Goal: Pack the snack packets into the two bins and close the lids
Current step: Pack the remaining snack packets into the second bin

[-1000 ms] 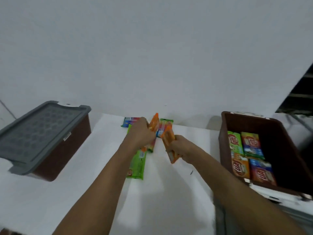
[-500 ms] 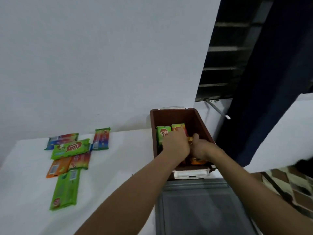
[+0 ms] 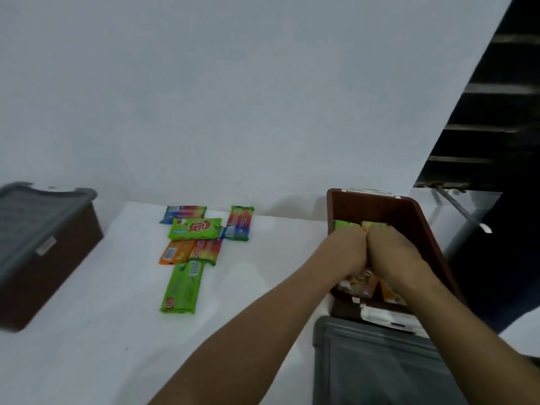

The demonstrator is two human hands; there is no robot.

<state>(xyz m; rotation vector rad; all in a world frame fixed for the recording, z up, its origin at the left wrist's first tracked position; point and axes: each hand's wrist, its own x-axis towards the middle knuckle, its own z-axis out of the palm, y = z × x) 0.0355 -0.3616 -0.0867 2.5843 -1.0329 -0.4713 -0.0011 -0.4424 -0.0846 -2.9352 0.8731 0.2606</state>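
Note:
The open brown bin (image 3: 409, 213) stands at the right on the white table (image 3: 87, 331). My left hand (image 3: 344, 249) and my right hand (image 3: 391, 252) are side by side inside it, fingers curled downward. Each grips an orange snack packet; the left packet (image 3: 358, 285) and the right packet (image 3: 391, 295) stick out under my wrists. Green packets (image 3: 343, 224) lie at the bin's far end. Several loose packets remain mid-table: a green one (image 3: 194, 228), a long green one (image 3: 182, 287), an orange one (image 3: 175, 252) and rainbow ones (image 3: 241, 223). My fingertips are hidden.
A second brown bin (image 3: 43, 282) with its grey lid (image 3: 29, 217) shut on top stands at the table's left edge. The open bin's grey lid (image 3: 380, 361) lies flat in front of that bin. A white wall is behind; a dark gap opens at the right.
Both hands carried the orange packets from the pile at mid-table into the right bin and have sunk lower in it. The view has swung back left, showing the lidded bin again.

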